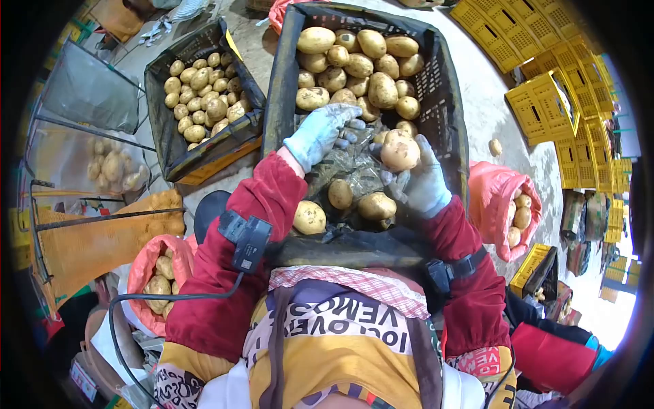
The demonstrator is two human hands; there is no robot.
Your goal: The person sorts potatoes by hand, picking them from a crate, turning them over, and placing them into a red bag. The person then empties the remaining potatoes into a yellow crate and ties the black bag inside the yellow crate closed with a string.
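In front of me stands a black-lined crate (453,136) with many potatoes heaped at its far end and crumpled clear plastic (340,174) showing lower down. My right hand (428,183), in a light blue glove with grey fingers, grips a large round potato (400,150) over the crate's right side. My left hand (320,135), gloved alike, hovers above the plastic near an oblong potato (312,99). Its fingers are loosely bent and apart, with nothing visible in them. Nearer to me lie a potato (309,217), a smaller one (340,194) and another (377,206).
To the left stands a second lined crate (163,146) of smaller potatoes. Pink sacks of potatoes flank me, one on the right (487,198) and one on the left (180,249). Yellow crates (538,109) are stacked at the right. A loose potato (495,147) lies on the floor.
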